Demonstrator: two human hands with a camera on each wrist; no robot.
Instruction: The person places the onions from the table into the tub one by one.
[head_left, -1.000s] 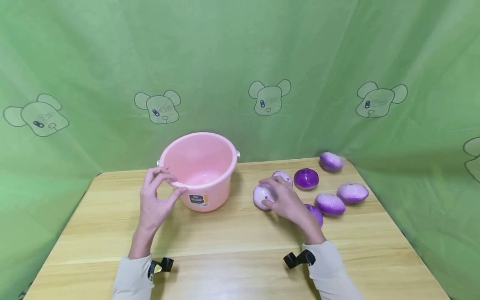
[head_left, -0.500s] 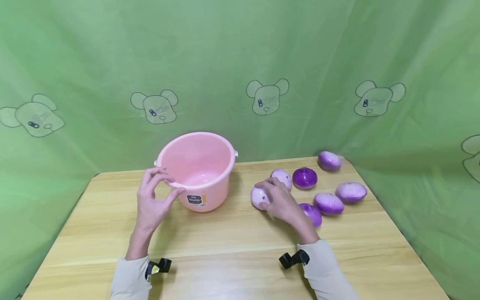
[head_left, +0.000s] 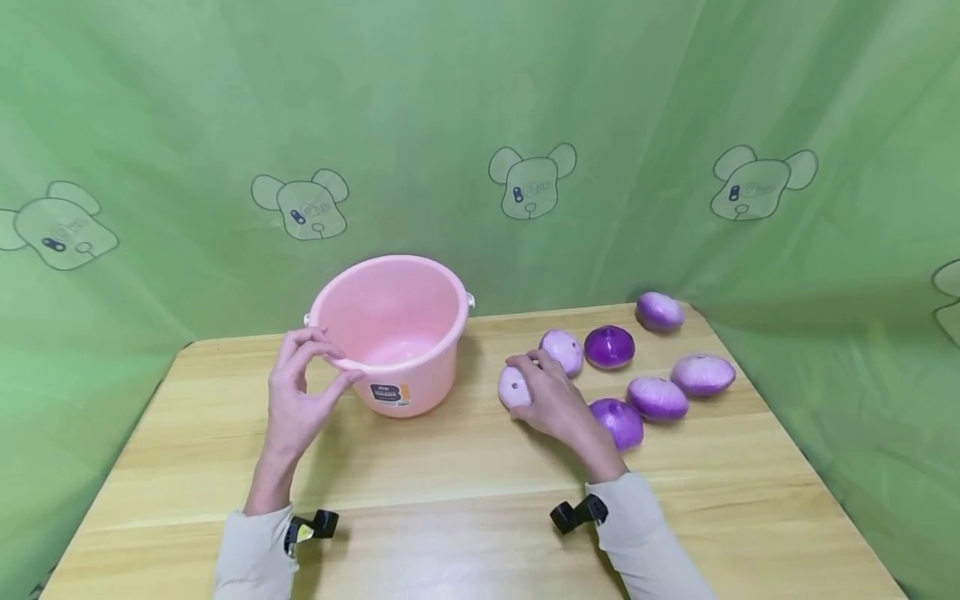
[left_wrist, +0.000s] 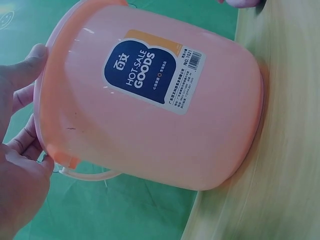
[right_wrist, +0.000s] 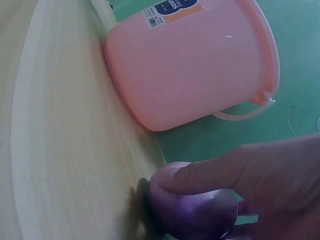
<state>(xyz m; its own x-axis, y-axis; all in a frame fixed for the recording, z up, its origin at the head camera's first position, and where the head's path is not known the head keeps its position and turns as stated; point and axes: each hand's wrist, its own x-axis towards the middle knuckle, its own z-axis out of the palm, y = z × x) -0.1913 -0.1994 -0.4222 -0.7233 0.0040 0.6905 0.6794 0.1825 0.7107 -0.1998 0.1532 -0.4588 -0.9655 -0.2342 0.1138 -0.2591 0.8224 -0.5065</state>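
A pink bucket stands upright on the left half of the table, its label facing me. My left hand pinches the bucket's near-left rim between thumb and fingers, as the left wrist view also shows. To the bucket's right, my right hand grips a pale purple onion. Its thumb lies across the onion in the right wrist view, and part of the fingers is hidden behind. The onion is at the tabletop; I cannot tell whether it touches it.
Several more onions lie right of the held one: a pale onion just behind my hand, a dark purple onion, and a purple onion by my right wrist. Green cloth hangs behind the wooden table.
My right hand has shifted slightly left with the onion, which has turned a little; the purple onion by the wrist shows more. My left hand keeps its hold on the rim. The head view moved slightly.
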